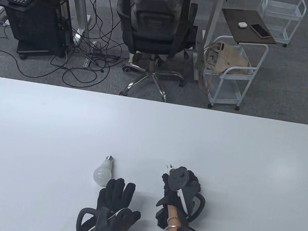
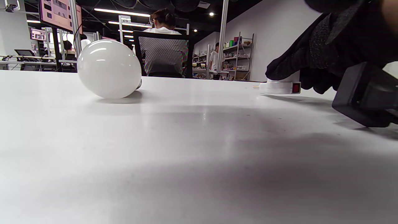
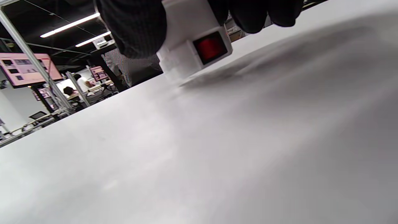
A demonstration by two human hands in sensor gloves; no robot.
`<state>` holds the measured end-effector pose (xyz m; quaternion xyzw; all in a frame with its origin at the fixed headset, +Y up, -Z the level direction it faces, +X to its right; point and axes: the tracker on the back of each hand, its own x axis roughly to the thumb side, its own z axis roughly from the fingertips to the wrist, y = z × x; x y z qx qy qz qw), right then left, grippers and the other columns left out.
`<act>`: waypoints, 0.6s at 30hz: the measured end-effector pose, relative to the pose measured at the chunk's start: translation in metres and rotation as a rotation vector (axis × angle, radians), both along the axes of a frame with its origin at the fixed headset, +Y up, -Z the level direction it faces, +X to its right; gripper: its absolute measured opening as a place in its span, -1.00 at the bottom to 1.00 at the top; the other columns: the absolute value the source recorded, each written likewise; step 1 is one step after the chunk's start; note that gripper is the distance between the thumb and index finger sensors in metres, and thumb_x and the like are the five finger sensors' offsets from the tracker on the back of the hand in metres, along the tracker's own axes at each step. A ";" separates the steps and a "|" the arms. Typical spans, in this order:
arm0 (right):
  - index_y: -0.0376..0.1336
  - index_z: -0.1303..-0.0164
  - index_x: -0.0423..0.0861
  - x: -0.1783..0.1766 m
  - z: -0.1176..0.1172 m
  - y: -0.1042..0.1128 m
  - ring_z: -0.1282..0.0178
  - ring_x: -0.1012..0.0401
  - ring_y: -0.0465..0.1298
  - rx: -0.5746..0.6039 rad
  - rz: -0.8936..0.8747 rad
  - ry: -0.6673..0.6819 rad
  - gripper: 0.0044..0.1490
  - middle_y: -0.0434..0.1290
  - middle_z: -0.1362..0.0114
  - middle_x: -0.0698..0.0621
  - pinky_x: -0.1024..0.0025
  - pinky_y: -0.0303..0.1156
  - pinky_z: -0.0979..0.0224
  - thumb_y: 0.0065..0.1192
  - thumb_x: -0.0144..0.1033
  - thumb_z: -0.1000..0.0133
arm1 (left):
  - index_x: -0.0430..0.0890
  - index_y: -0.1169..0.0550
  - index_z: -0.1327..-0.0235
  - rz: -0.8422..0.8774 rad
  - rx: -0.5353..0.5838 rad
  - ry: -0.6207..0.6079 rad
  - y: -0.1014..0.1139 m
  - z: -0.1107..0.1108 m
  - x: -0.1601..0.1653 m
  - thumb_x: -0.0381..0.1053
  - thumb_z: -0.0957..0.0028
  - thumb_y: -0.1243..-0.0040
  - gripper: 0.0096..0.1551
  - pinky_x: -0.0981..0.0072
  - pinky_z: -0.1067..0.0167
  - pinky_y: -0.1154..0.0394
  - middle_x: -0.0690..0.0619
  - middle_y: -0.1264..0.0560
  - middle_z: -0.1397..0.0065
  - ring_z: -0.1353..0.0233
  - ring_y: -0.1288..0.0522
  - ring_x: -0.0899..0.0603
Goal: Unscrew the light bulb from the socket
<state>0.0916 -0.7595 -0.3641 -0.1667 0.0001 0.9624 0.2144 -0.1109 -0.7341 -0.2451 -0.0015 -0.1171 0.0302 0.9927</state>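
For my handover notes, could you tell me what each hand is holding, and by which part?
The right hand grips the white socket around its body. The left hand holds nothing; the bulb lies free on the table.

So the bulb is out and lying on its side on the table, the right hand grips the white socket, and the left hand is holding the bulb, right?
Not quite. The left hand is not holding the bulb: in the table view it lies flat on the table just beside it. The rest stands: the bulb lies on its side, out of the socket, which the right hand grips.
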 end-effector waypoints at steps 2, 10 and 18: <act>0.09 -0.56 -0.19 0.000 -0.001 -0.001 -0.55 -0.41 0.16 -0.026 0.016 -0.019 -0.18 0.14 -0.63 -0.43 -0.33 0.07 -0.50 0.31 -0.02 -0.23 | -0.05 0.03 -0.81 0.001 -0.001 0.004 0.000 -0.001 -0.001 0.42 -0.21 -0.02 0.07 -0.31 -0.63 -0.07 -0.35 0.03 -0.85 -0.75 0.02 -0.47; -0.06 -0.68 -0.29 -0.001 0.000 0.000 -0.55 -0.42 0.15 -0.055 0.044 0.036 0.03 0.08 -0.64 -0.46 -0.33 0.09 -0.49 0.26 0.05 -0.24 | -0.06 0.03 -0.81 0.012 -0.019 0.032 -0.001 -0.004 -0.007 0.41 -0.21 -0.03 0.07 -0.33 -0.62 -0.03 -0.34 0.03 -0.85 -0.75 0.03 -0.47; -0.33 -0.76 -0.23 0.004 0.030 0.018 -0.65 -0.39 -0.28 -0.017 -0.037 0.191 0.15 -0.40 -0.72 -0.41 -0.34 -0.14 -0.54 0.12 0.13 -0.30 | -0.04 0.04 -0.80 0.050 -0.024 0.020 0.002 -0.004 -0.012 0.41 -0.21 -0.02 0.06 -0.32 -0.63 0.01 -0.31 0.05 -0.86 -0.76 0.06 -0.44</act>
